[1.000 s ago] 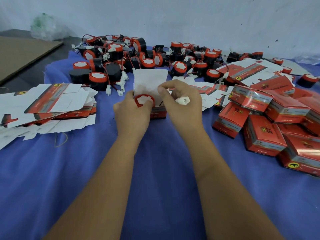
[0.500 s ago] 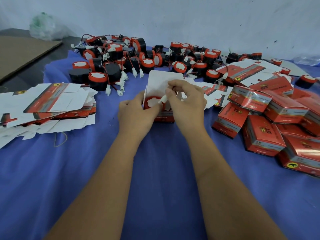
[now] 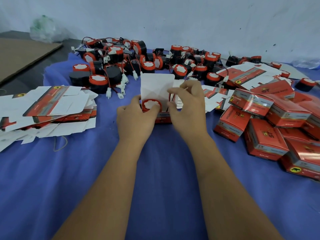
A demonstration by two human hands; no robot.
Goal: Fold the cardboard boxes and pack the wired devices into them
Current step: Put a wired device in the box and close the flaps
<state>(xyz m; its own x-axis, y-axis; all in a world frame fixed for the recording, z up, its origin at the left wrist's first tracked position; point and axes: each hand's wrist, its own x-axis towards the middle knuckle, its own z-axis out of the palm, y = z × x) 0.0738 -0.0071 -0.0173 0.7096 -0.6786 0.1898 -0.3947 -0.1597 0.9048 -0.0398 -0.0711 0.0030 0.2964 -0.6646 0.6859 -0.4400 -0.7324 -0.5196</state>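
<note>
- Left hand (image 3: 134,118) grips the open box (image 3: 162,116) with a device (image 3: 151,105) inside.
- Right hand (image 3: 188,104) pinches the red wires (image 3: 170,97) at the box's right edge.
- Flat boxes (image 3: 46,108) lie left of it, packed boxes (image 3: 270,125) right, loose devices (image 3: 147,61) behind.

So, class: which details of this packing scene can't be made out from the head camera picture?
- Device body: hidden inside the open box and behind the left hand.
- Wire connector: covered by the right hand fingers.
- Small print on the packed boxes: too blurred to read.
- Flat box blanks: cut off by the left edge.
</note>
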